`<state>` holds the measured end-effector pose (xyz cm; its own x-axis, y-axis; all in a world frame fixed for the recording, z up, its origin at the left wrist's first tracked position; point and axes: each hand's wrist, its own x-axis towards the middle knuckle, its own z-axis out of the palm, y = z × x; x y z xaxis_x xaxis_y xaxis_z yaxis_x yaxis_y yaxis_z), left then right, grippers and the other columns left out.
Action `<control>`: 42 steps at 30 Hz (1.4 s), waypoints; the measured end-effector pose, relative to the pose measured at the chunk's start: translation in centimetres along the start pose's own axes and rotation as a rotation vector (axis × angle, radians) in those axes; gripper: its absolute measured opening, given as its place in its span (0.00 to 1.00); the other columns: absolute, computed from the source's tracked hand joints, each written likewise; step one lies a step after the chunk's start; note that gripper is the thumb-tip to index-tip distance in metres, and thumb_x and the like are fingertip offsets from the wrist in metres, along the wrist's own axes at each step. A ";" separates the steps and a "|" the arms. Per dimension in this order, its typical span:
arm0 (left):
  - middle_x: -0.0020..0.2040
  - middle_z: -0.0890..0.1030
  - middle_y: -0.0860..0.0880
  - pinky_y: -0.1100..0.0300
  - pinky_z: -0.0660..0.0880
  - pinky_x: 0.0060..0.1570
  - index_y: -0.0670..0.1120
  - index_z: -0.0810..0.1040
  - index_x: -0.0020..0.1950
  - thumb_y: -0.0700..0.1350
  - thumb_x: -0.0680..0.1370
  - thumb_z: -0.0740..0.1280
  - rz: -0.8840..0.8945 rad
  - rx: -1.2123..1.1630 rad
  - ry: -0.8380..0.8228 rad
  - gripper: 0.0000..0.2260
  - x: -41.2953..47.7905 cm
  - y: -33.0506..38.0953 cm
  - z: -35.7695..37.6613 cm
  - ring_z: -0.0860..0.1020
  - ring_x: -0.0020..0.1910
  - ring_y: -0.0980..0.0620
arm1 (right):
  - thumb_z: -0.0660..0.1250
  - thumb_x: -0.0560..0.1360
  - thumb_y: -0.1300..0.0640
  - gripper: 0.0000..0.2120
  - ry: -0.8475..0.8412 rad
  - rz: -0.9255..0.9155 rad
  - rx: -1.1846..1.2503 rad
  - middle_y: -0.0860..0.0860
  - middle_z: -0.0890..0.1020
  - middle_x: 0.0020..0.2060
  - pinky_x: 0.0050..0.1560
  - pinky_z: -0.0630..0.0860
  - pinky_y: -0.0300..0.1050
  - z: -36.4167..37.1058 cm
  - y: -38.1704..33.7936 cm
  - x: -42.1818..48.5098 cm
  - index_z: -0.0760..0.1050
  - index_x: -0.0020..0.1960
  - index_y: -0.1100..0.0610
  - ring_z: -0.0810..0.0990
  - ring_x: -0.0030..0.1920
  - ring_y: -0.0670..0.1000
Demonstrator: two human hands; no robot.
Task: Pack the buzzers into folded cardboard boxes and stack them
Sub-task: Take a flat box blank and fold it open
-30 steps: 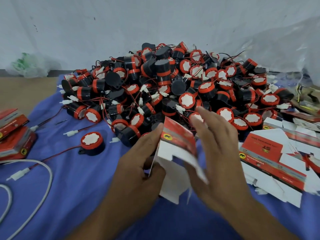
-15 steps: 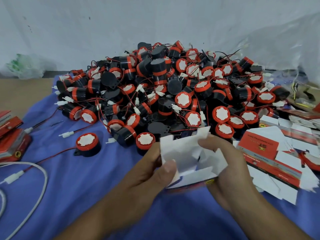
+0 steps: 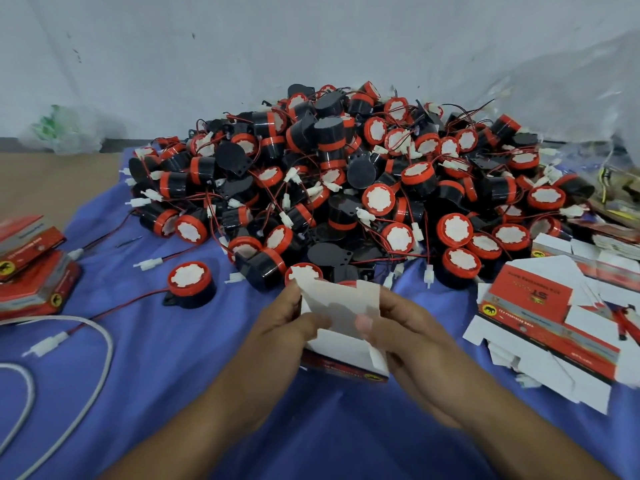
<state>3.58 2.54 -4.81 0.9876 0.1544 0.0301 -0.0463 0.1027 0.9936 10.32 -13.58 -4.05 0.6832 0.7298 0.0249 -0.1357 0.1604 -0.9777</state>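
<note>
both my hands are on one half-folded cardboard box [image 3: 341, 348], low in the middle and just in front of the big pile of buzzers [image 3: 346, 174]. my left hand [image 3: 277, 327] pinches its left edge, thumb on the white inside and the other fingers [image 3: 289, 303] curled up behind the flap. my right hand [image 3: 415, 344] grips the right side the same way, thumb pressed on the white card. the box opens toward me, with its red printed face down near the blue cloth [image 3: 173, 368]; whether it rests on the cloth or is held just above it i can't tell. one buzzer [image 3: 189, 282] sits alone on the cloth to the left of the pile, its red wire trailing toward me. a stack of flat unfolded boxes [image 3: 540, 317] lies to my right. closed red boxes [image 3: 31, 268] are stacked at the far left, near a white cable [image 3: 104, 344].
</note>
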 end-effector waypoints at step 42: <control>0.61 0.77 0.59 0.63 0.75 0.56 0.53 0.65 0.72 0.60 0.80 0.58 0.300 0.393 -0.026 0.22 0.4 -1.6 -1.2 0.77 0.61 0.54 | 0.58 0.84 0.48 0.21 0.034 -0.499 -0.770 0.46 0.72 0.72 0.69 0.69 0.41 -1.8 2.1 0.5 0.72 0.72 0.56 0.70 0.73 0.49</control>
<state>3.90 3.60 -6.51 0.9430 0.0950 0.3190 -0.2742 -0.3218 0.9062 11.70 -14.06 -6.51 0.5567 0.6731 0.4869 0.6877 -0.0447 -0.7246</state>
